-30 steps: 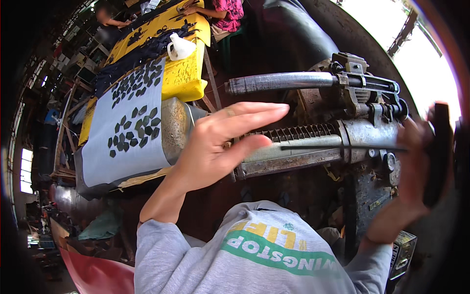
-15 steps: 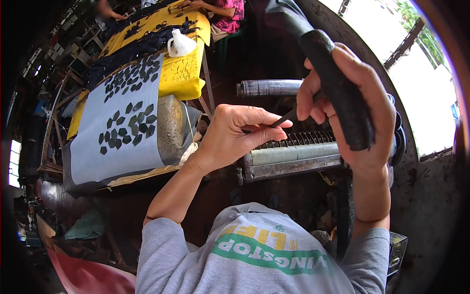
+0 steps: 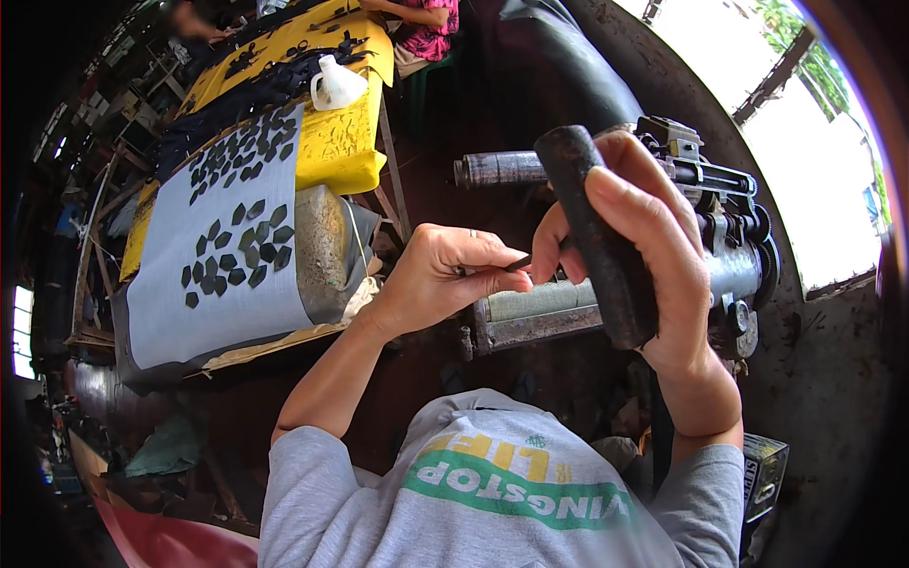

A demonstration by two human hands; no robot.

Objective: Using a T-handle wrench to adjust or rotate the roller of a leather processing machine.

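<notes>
My right hand grips an upright, slightly tilted black cylindrical bar over the old metal machine, with its fingertips curled beside a thin dark strip. My left hand pinches the end of that strip between thumb and forefinger, just left of my right fingers. Below both hands lies the machine's light-coloured roller; a metal tube extends above them.
At left, a grey sheet bears several dark cut pieces beside a yellow-covered table with a white jug. Two co-workers are at the far end. A dark roll lies behind the machine; a bright opening is at right.
My right hand has come in from the right with the black bar, rose and then lowered slightly, tilting it leftward. My left fingers, apart earlier, have closed on the thin strip.
</notes>
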